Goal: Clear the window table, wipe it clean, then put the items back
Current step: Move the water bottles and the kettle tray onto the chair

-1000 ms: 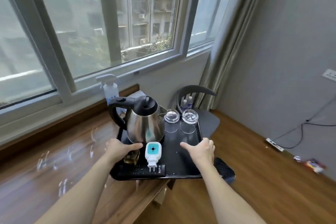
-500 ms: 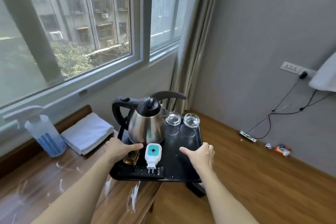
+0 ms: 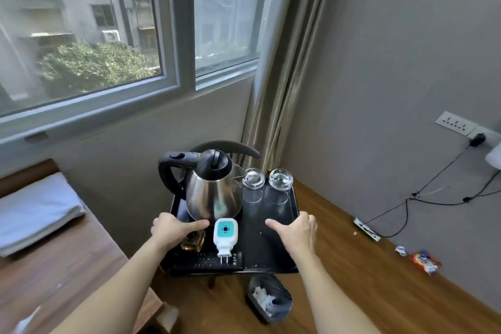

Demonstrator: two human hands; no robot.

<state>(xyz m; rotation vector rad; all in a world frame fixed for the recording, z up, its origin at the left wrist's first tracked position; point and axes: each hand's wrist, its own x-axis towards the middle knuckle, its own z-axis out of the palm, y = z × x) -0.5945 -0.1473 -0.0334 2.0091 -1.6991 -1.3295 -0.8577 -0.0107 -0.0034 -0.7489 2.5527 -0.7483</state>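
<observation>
The black tray [image 3: 271, 247], which a second ago hung partly over the wooden desk [image 3: 67, 274], is now clear of the desk's edge and held out over the floor. A small waste bin [image 3: 269, 298] has come into sight on the floor beneath it. The view has swung right: the spray bottle has left the frame, the folded white cloth [image 3: 38, 214] now sits at the far left, and the chair [image 3: 225, 146] shows only behind the kettle [image 3: 214, 192].

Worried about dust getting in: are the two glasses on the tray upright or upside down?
Upside down. Both glasses show thick bases on top, with rims down on the black tray, beside the kettle.
</observation>
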